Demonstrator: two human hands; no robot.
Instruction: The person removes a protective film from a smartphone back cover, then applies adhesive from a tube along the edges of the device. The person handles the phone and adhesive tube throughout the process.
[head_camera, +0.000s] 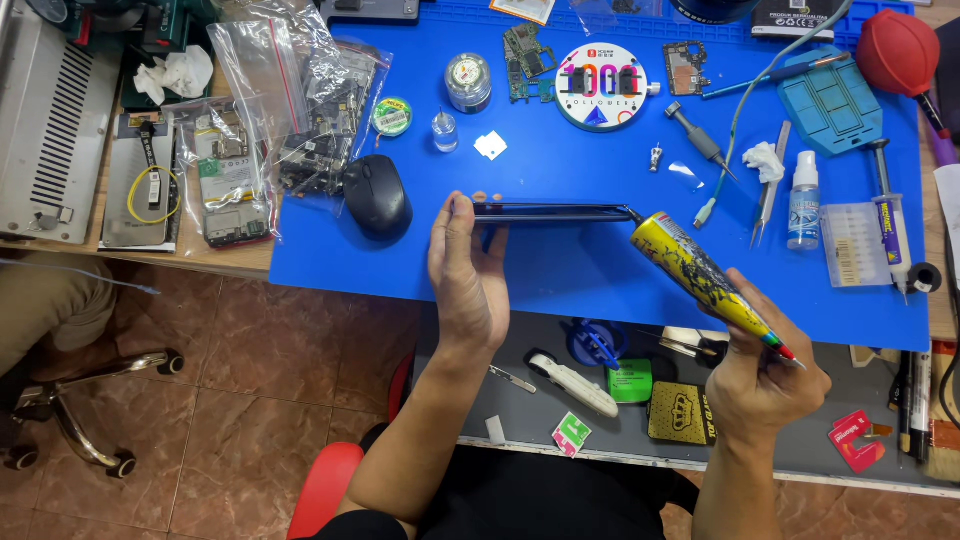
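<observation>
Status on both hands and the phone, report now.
Left hand grips the phone, held on edge over the blue mat. Right hand holds the yellow glue tube, nozzle at the phone's right end. Nothing between them.

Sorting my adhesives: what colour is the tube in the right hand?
Yellow with black markings, on the tube in the head view.

Two hands show, the left hand (468, 275) and the right hand (765, 375). One dark phone (550, 212) stands on edge and one yellow glue tube (700, 275) meets it. The bench carries one blue mat (560, 270), one black mouse (376, 195), one red blower bulb (897, 52), one small spray bottle (803, 213), one pair of tweezers (770, 195), one white round disc (600, 87) and two bare circuit boards (527, 60) at the far side.
</observation>
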